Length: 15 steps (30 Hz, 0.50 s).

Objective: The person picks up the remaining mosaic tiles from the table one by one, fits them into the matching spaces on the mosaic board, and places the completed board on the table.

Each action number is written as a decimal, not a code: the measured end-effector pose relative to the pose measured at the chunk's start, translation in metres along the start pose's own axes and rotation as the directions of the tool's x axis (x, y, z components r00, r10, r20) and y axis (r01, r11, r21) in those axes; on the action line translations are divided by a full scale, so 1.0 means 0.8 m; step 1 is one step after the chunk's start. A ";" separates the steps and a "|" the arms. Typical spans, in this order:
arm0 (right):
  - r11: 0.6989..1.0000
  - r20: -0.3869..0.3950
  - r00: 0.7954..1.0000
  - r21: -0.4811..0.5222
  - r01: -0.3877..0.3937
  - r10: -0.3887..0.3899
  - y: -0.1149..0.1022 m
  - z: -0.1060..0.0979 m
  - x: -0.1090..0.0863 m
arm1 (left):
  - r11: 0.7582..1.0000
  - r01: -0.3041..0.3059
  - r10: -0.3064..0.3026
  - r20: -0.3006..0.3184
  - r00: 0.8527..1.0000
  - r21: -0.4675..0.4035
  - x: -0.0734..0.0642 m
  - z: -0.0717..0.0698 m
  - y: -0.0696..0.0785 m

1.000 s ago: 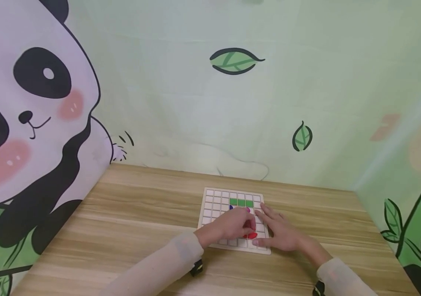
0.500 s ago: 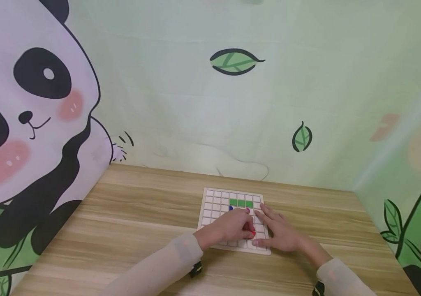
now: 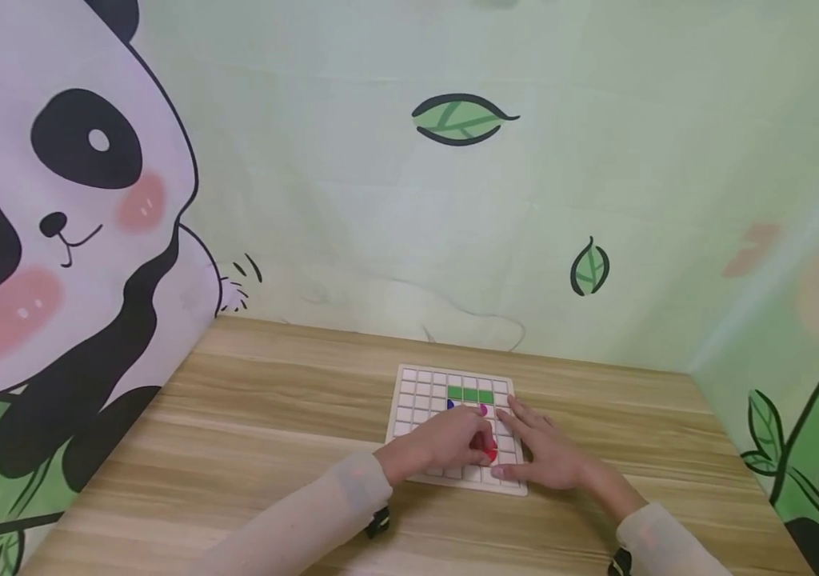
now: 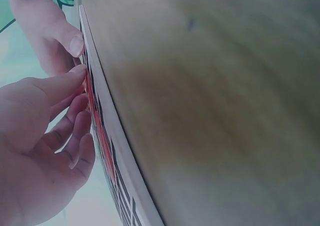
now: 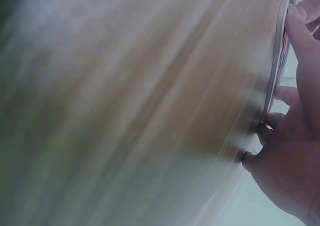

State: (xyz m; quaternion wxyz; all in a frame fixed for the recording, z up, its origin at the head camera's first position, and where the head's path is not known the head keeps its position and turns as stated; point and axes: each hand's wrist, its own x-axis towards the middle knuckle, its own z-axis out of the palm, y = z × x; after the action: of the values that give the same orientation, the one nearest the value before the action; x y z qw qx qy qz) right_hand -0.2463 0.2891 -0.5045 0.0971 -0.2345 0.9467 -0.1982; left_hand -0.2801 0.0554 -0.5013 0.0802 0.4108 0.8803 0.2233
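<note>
A pale square board (image 3: 405, 402) marked in white squares lies on the wooden table. My left hand (image 3: 457, 437) reaches over its lower middle, thumb and fingers pinching a small red piece (image 3: 492, 454) at the board's surface. That hand hides much of the board. In the left wrist view, red (image 4: 102, 136) shows along the board under my curled fingers. My right hand (image 3: 552, 458) rests on the board's right side with its fingers spread; the right wrist view shows those fingers (image 5: 287, 93) along the edge.
Near the board's top is a green strip (image 3: 470, 394) spanning several squares. Below it, a blue piece (image 3: 450, 405) and a magenta piece (image 3: 483, 410) are partly covered by my left hand. A printed cloth wall (image 3: 352, 200) stands behind the table (image 3: 294, 384).
The red piece has turned and drawn in between my left fingertips, where it stuck out sideways before. My right hand stays in place. The head view has shifted slightly.
</note>
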 end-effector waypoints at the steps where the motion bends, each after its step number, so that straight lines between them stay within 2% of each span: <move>1: 1.000 -0.003 1.000 -0.001 0.006 -0.006 0.000 0.000 0.000 | 1.000 0.000 0.000 0.000 1.000 -0.003 -0.001 0.000 0.001; 15: 1.000 -0.008 1.000 -0.012 0.002 -0.002 0.001 -0.001 0.000 | 0.998 -0.007 0.006 -0.001 1.000 -0.069 0.002 -0.007 -0.003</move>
State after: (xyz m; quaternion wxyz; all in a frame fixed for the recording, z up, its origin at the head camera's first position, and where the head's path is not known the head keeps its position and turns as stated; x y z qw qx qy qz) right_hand -0.2465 0.2902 -0.5039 0.0916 -0.2351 0.9481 -0.1936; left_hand -0.2846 0.0532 -0.4974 0.0931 0.4106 0.8708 0.2538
